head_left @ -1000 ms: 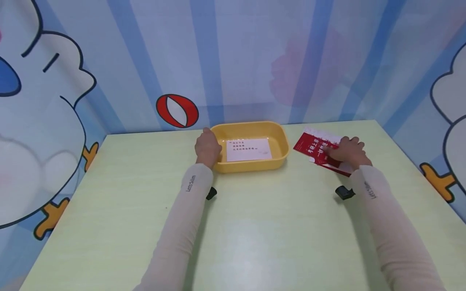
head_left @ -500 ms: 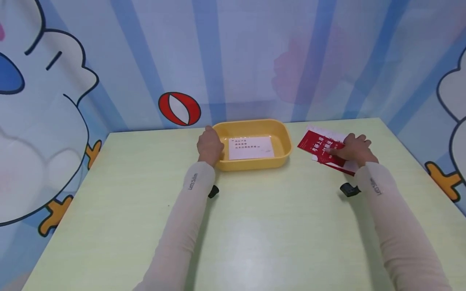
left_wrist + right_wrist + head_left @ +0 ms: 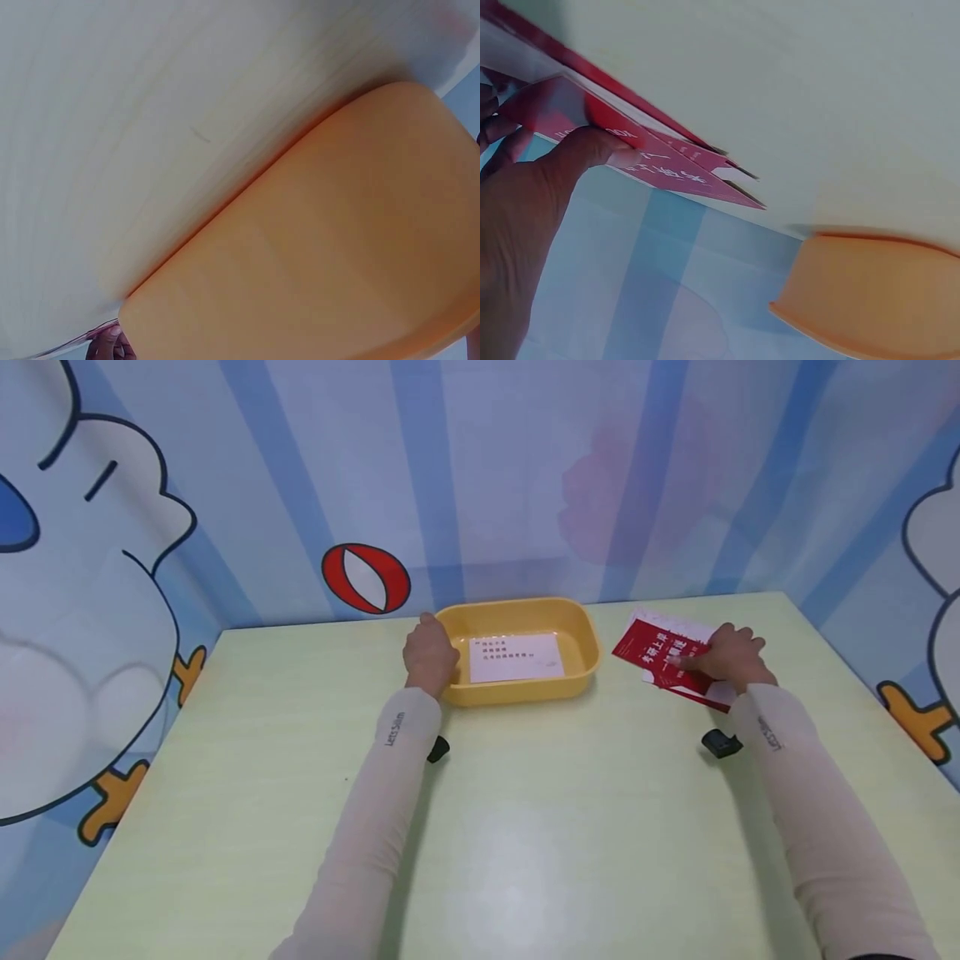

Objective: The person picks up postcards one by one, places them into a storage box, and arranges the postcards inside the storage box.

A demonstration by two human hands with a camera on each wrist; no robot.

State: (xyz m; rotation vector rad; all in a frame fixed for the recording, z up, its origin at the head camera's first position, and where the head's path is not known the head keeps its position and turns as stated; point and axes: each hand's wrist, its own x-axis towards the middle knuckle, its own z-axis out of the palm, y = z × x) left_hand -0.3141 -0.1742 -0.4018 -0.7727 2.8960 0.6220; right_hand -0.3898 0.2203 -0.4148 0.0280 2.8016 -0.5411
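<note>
A yellow plastic tray (image 3: 517, 695) stands near the back edge of the table, a white card (image 3: 516, 658) with printed lines lying in it. My left hand (image 3: 431, 653) grips the tray's left rim; the left wrist view is mostly filled by the tray's outer wall (image 3: 315, 247). To the right of the tray lies a small overlapping stack of cards, red and pale pink. My right hand (image 3: 731, 658) pinches the top red card (image 3: 654, 646), thumb on its printed face. In the right wrist view that red card (image 3: 682, 174) is bowed up a little at the fingers.
A pale yellow-green table (image 3: 525, 827) spreads out in front of me. Behind it rises a blue striped backdrop (image 3: 502, 468) with cartoon figures. Black wrist-camera mounts (image 3: 722, 743) hang under both sleeves.
The view shifts slightly. My left hand keeps its grip on the tray, and my right hand stays at the red card with barely any movement.
</note>
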